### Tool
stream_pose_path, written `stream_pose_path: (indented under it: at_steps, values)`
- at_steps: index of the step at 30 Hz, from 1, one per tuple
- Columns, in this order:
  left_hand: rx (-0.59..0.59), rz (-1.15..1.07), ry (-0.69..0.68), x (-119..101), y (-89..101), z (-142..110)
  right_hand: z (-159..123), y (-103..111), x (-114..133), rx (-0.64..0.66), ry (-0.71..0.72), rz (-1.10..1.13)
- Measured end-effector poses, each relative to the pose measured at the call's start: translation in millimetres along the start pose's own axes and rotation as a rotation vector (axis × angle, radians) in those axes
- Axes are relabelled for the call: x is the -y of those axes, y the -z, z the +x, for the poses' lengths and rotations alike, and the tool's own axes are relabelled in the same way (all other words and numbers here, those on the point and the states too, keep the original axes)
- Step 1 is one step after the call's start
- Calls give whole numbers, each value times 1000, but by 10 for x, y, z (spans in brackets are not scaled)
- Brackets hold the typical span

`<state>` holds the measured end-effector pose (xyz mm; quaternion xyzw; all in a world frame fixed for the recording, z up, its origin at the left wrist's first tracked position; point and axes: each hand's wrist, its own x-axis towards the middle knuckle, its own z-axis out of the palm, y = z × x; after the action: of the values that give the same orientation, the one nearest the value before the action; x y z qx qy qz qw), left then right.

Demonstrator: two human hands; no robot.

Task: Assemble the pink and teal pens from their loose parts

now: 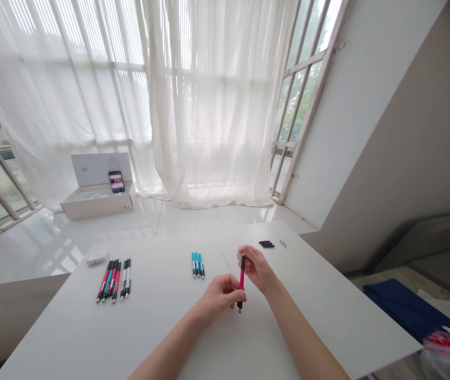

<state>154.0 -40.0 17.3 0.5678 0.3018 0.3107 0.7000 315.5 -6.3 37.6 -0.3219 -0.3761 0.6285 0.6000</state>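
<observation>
White table (157, 322), print too small to read: right hand (257, 269) pinches red pen (241, 277) upright; left hand (219, 295) curls closed against its lower barrel.

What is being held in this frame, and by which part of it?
Both hands hold a red-barrelled pen: the right hand pinches its upper end, and the left hand grips its lower barrel, just above the black end.
</observation>
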Motion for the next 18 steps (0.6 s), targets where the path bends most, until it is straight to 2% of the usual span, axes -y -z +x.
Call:
stream_pose_path:
  at_steps: [3, 7, 9, 12, 14, 16, 18]
  values:
    - [-21, 91, -39, -49, -22, -70, 27, 33, 24, -60, 19, 61]
    - [-134, 306, -170, -327, 54, -236, 66, 95, 36, -105, 40, 73]
    - [-272, 451, -257, -516, 186, -329, 92, 128, -1, -141, 12, 51]
    - [-495, 699, -303, -742, 534, -486, 133, 166, -86, -207, -33, 26]
    - [-584, 946, -237, -805, 827, -604, 154, 182, -129, -237, -44, 22]
    - [-674, 1229, -80, -793, 1107, -725, 166, 194, -148, -252, -46, 16]
    - [-702, 1419, 99, -732, 1334, -836, 170, 203, -150, -258, -49, 5]
